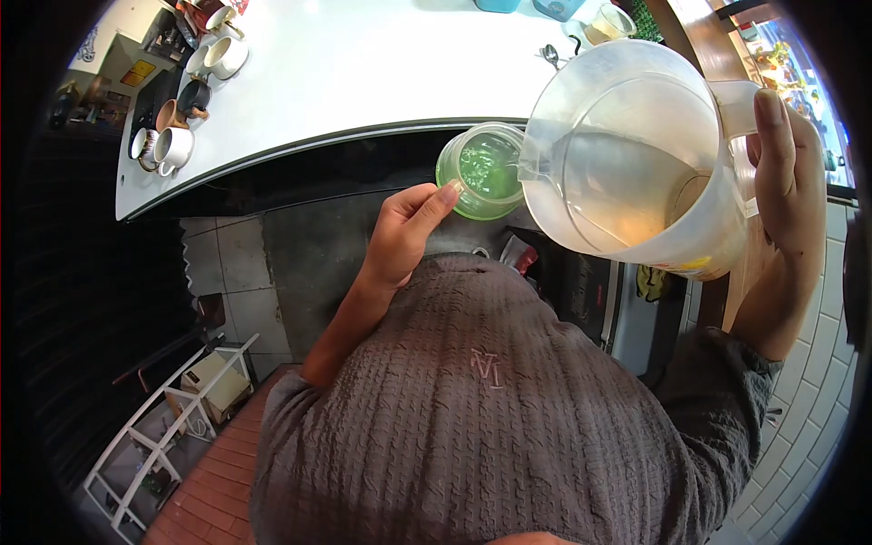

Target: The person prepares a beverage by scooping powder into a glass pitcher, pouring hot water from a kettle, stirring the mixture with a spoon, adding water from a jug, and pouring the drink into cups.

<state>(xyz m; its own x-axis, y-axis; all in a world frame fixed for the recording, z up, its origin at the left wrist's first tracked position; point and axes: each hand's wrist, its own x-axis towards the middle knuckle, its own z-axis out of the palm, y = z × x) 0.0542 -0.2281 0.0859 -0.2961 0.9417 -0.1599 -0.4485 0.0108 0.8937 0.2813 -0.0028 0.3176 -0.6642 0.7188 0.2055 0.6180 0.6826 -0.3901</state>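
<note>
My left hand [411, 225] grips the rim of a green see-through jar [447, 186], thumb on the near edge. Liquid ripples inside the jar. My right hand [787, 177] is closed round the handle of a large cloudy plastic pitcher [627, 118], which is tilted to the left. The pitcher's spout meets the jar's right rim, and clear liquid runs from it into the jar. Some liquid lies along the pitcher's lower wall. Both vessels are held in the air at the near edge of the white counter.
On the white counter [363, 68], several mugs [173, 147] stand along the left end. A spoon [549, 56] and a glass [610, 23] lie beyond the pitcher, near blue containers [497, 4]. A white metal frame [163, 445] stands on the floor at lower left.
</note>
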